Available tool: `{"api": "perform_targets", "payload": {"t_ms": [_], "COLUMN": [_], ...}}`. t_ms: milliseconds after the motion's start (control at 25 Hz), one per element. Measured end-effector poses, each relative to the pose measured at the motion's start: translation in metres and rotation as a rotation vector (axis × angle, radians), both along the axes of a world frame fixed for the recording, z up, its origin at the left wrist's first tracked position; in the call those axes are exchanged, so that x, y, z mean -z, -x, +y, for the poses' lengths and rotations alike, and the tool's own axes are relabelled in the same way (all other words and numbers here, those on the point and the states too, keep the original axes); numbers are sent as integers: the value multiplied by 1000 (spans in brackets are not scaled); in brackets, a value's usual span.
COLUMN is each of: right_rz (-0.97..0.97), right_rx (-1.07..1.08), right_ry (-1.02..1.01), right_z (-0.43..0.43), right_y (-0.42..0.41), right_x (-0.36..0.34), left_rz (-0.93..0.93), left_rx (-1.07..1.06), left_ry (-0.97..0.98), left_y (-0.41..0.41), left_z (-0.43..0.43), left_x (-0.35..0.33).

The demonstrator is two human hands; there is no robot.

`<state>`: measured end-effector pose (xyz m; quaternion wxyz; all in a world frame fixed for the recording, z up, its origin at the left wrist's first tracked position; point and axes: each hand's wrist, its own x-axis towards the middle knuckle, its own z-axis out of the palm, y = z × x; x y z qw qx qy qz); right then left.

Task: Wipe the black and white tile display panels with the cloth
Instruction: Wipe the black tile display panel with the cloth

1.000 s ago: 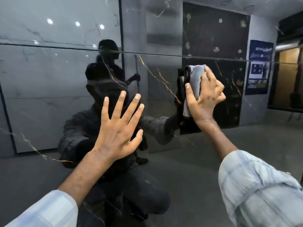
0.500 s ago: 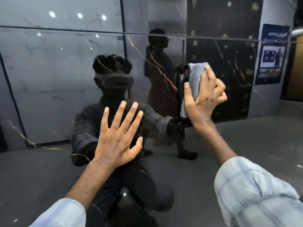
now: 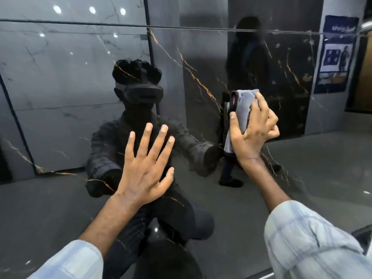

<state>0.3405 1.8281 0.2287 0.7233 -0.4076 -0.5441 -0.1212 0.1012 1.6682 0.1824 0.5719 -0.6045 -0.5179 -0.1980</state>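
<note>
grey cloth [image 3: 242, 105], bunched into a pad, is sitting pressed against the glossy black tile panel [image 3: 201, 63], on the right side of the view and below the thin horizontal seam [image 3: 181, 27]. the right grip [image 3: 254, 133] is curling round it, thumb along its left edge and fingers folded over the back, so it is clamping the cloth to the surface. the left grip [image 3: 147, 170] is lying flat on the same panel, fingers straight and spread, holding nothing; it seems to be bracing the person. the polished face is mirroring a crouching figure [image 3: 112, 141] and a lit room, which is making smears hard to judge. the step in hand is looking like the wiping of the black panel; how much of it is already wiped cannot be told. the next move is probably calling for a sweep of the pad across the face under even pressure, with the cloth flat beneath the fingers, and the bracing palm is likely needing to shift aside so the patch under it is getting wiped too
</note>
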Motion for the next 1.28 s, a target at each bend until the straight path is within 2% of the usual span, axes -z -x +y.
{"api": "perform_targets", "payload": {"t_ms": [80, 240, 320, 360, 400, 520, 560, 600, 720, 800, 880, 920, 960, 1080, 1120, 1160, 1200, 1240, 1280], "right_rz": [-158, -822, -937, -893, -764, 17, 229, 328, 266, 305, 335, 268, 113, -543, -680, -736, -717, -615, -425], "right_rx": [44, -88, -147, -148, -140, -88, -94, -102, -86, -105, -85, -44, -15, -61, -73, -88, -86, -56, -20], "right_ry": [-90, -380, -431, -413, -343, 44, 161, 237, 213, 241, 292, 263, 182, -221, -339, -387, -357, -265, -118], "right_z": [-17, -49, -41, -31, -20, 7, 11, 12, 6, 0, -18, -31, -45, -59, -49, -36, -25, -14, -6], "right_y": [23, 51, 35, 24, 11, -25, -31, -32, -34, -25, 5, 25, 44, 64, 51, 36, 21, 8, -3], "right_x": [32, 146, 153, 141, 127, 84, 78, 77, 75, 66, 65, 72, 86, 136, 143, 145, 145, 144, 143], "left_rz": [43, 59, 64, 62, 53, 44, 44, 44, 50, 53, 54, 56, 60, 68, 65, 64, 65, 64, 65], "left_rx": [12, -17, -17, -14, -12, -22, -26, -29, -29, -36, -39, -41, -43, -38, -32, -30, -32, -40, -47], "left_ry": [82, 125, 138, 137, 135, 129, 124, 120, 104, 103, 104, 103, 101, 87, 87, 86, 83, 80, 80], "left_y": [2, 12, 14, 13, 12, 12, 12, 11, 12, 12, 12, 12, 13, 14, 14, 14, 14, 15, 15], "left_z": [-5, -11, -11, -11, -11, -10, -10, -10, -8, -8, -7, -7, -7, -8, -8, -7, -6, -6, -6], "left_x": [27, 67, 71, 71, 71, 72, 73, 74, 75, 76, 77, 77, 77, 78, 78, 79, 79, 80, 80]}}
